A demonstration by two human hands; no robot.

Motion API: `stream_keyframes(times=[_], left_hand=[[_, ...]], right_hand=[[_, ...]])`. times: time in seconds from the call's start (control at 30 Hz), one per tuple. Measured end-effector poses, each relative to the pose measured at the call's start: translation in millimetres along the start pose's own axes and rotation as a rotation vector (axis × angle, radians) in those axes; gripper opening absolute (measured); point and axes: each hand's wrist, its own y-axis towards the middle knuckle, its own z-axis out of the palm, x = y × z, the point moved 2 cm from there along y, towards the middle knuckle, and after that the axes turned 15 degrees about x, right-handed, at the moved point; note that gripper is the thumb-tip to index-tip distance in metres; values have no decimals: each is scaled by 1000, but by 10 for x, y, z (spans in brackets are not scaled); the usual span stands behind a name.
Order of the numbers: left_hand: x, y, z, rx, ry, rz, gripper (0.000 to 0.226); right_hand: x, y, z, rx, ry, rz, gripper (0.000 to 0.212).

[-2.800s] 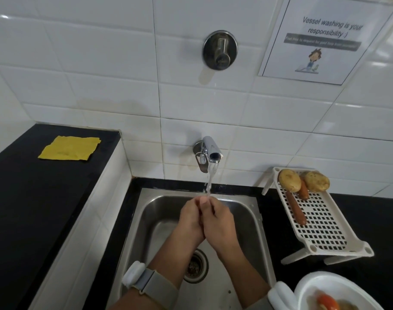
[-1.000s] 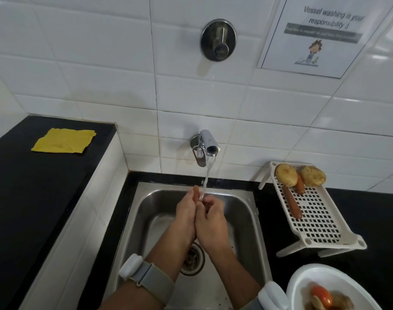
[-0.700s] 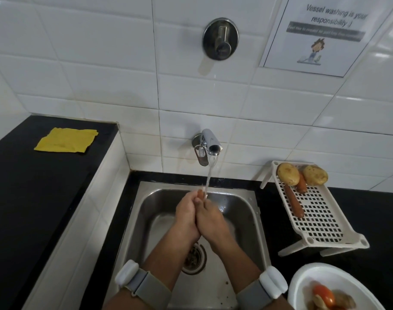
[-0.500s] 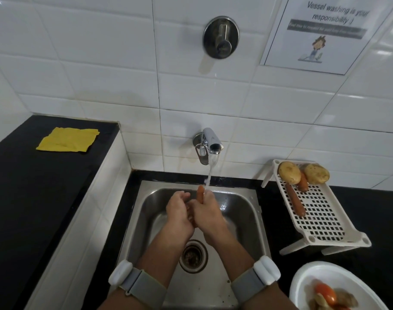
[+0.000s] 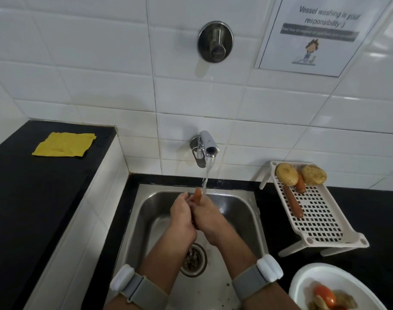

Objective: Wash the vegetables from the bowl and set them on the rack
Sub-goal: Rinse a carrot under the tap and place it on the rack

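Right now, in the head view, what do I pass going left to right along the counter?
Yellow cloth → sink with both hands on a carrot under the tap → rack → bowl.

A yellow cloth (image 5: 64, 144) lies on the black counter (image 5: 23, 198).

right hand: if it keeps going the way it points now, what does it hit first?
The right hand, gripping the carrot, points toward the back wall. First in line is probably the water stream, then the sink back rim under the tap. Depth is unclear.
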Motion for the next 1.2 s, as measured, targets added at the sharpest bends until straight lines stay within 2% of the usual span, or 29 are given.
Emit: stream_keyframes(times=[0.07,0.17,0.23,0.33,0.43,0.5,0.57,0.63,0.73,0.87,0.97,1.07,1.2], left_hand=[[-27,-3,-20,-16,6,-26,47],[3,-17,-31,-49,-7,-24,44],[-2,-104,48,-15,20,-7,44],[2,-128,134,74,71,1,51],[-6,-82,123,82,43,-9,44],[4,-80,96,60,30,9,36],[42,-72,91,59,48,2,33],[48,-125,93,74,63,2,31],[45,-145,73,117,90,-27,31],[89,-117,-42,126,349,22,44],[167,-73,-150,121,657,106,56],[162,-19,-218,60,865,212,44],[175,-112,-153,-48,1103,347,50]], right_hand=[[-30,-10,-7,37,33,-29,21],[-72,-21,3,-21,152,-17,24],[-59,-21,6,-76,147,-7,41],[21,-19,12,-146,-11,45,69],[65,15,10,-183,-24,66,77],[78,54,8,-215,-66,43,69],[64,103,-10,-227,-107,37,46],[36,95,-29,-227,-34,-16,26],[23,30,-78,-259,-5,-120,23],[11,55,-80,-341,46,-149,4],[4,59,-83,-418,-93,-161,18],[-18,56,-90,-438,-195,-143,31],[-29,123,-162,-528,-263,-25,55]])
